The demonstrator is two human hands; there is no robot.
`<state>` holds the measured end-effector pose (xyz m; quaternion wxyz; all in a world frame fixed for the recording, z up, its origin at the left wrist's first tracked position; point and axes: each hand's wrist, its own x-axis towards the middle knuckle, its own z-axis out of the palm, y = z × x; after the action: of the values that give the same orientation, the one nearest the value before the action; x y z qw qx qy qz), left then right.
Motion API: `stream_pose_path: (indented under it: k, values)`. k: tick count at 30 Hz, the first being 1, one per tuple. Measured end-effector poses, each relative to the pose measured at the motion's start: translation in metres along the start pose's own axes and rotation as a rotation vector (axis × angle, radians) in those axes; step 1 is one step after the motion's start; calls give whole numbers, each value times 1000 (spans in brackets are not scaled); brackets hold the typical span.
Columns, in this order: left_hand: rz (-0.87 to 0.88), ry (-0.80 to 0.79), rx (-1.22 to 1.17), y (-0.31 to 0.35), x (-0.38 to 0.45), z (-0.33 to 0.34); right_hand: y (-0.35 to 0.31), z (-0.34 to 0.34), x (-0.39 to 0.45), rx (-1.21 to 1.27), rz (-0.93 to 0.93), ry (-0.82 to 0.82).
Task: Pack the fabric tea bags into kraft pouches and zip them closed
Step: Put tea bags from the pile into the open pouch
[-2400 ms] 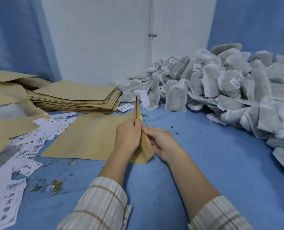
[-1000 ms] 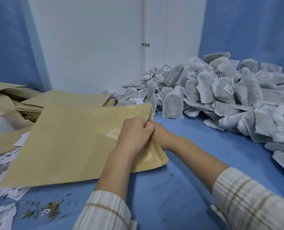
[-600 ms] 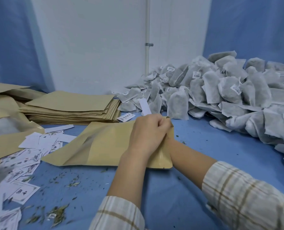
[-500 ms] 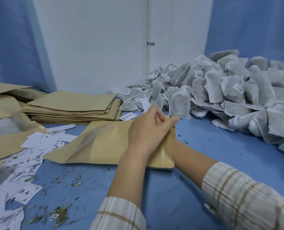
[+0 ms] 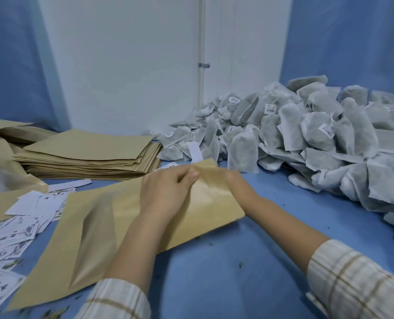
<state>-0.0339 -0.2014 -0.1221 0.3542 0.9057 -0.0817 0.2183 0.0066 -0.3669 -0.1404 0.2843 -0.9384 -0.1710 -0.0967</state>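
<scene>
Kraft pouch (image 5: pixel 113 222): far edge pinched by left hand (image 5: pixel 166 194); right hand (image 5: pixel 237 183) grasping same edge, blurred; tea bags (image 5: pixel 306 139) heaped beyond the grip, rightward.

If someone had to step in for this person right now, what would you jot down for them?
Left hand: gripping the pouch at its far end.
Right hand: at the same end, partly behind the pouch; looks to be gripping it too.
Pouch: flat on the blue table; contents can't be told.
Tea bags: heaped on the right.
Spare pouches: stacked at back left.
Left: fill, zip, repeat.
</scene>
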Motion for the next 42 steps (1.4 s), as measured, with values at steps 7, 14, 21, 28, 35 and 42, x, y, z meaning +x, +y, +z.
stream_pose_path:
  k: [7,14,21,28,35,42]
  values:
    - [-110,161,-32,-6,44,20,78,-12,19,115,393,500]
    - [-19,156,53,-16,63,57,112,-9,62,232,550,485]
    - [41,205,85,-24,65,64,104,-9,64,808,394,571]
    - [22,237,18,-20,61,64,66,-7,59,988,186,-12]
    - [59,312,-26,-22,59,61,45,-6,84,404,242,-354]
    - [22,312,66,-29,65,64,42,6,109,546,190,26]
